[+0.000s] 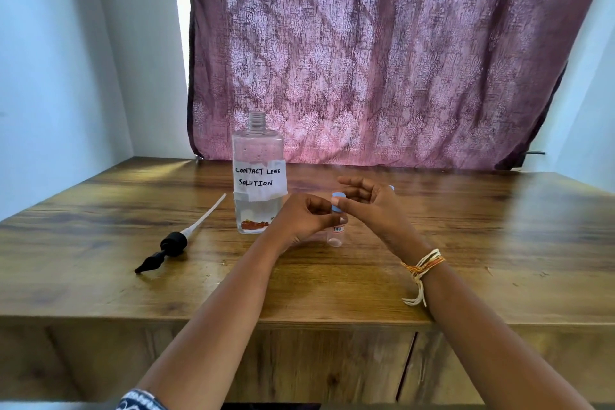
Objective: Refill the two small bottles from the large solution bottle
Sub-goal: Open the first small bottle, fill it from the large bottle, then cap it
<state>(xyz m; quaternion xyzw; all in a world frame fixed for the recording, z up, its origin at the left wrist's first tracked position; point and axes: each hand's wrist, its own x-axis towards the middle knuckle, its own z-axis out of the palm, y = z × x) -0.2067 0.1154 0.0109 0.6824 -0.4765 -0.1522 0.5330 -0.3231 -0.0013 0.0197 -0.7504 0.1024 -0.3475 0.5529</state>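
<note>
One large bottle (258,173), uncapped, frame centre, handwritten label "CONTACT LENS SOLUTION". Left hand (301,220) grips small bottle (336,233) just right of it; right hand (369,201) pinches its blue cap (336,201). Pump head (173,243) lies lower left. Wooden surface (499,236), purple patterned curtain (382,53), pale walls.

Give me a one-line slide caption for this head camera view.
Left hand grips a small bottle while the right hand works its blue cap, beside the uncapped solution bottle.
</note>
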